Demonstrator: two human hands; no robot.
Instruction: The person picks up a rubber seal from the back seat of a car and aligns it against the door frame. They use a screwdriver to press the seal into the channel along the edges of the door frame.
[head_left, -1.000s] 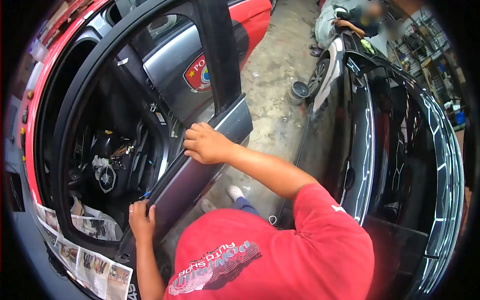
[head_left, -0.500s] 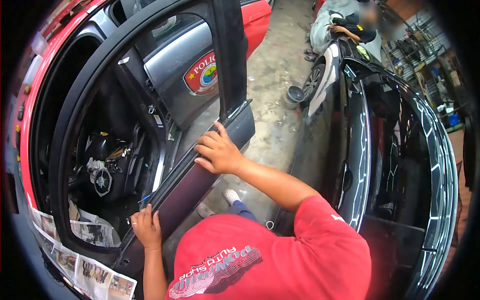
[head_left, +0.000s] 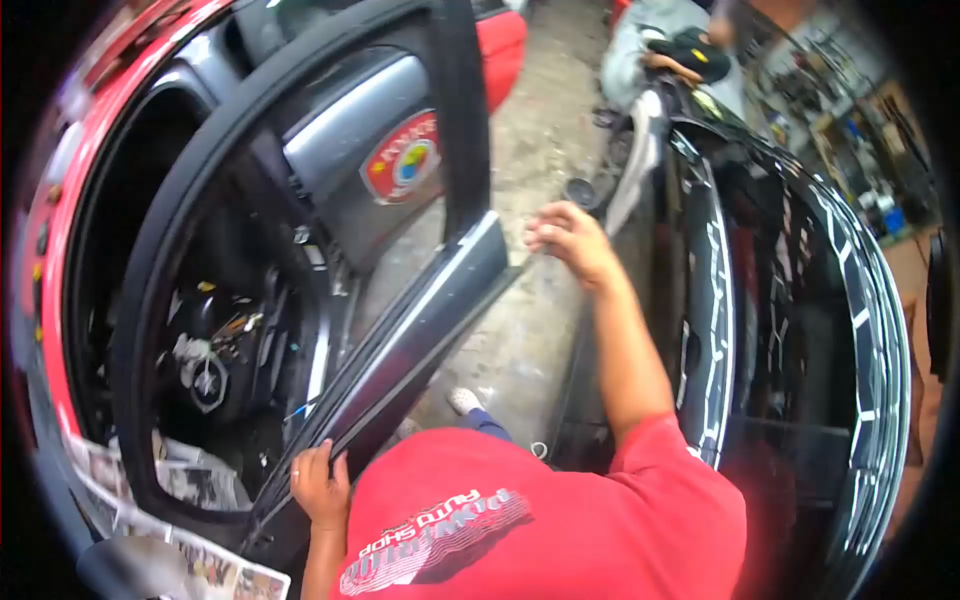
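Note:
The dark car door (head_left: 440, 290) stands open across the left half, with an empty window frame. From its lower end toward the upper right runs a long thin dark strip (head_left: 415, 365), standing off the outer side of the sill. My left hand (head_left: 320, 485) is closed around the strip's lower end, beside the door. Beyond the door's far corner, my right hand (head_left: 572, 245) has curled fingers at the strip's far end; its fingertips are slightly blurred. Behind the window frame shows a grey door panel with a police badge (head_left: 402, 158).
A glossy black car (head_left: 715, 300) stands close on the right. Newspaper (head_left: 205, 560) lines the red car's lower edge. A dark bucket (head_left: 582, 192) is on the concrete floor (head_left: 545, 130). Another person's arm (head_left: 670, 66) rests near the black car's front.
My right hand has left the middle of the sill and moved up and right past the door's corner. The strip now stands off the sill. My left hand appears slightly lower and further right.

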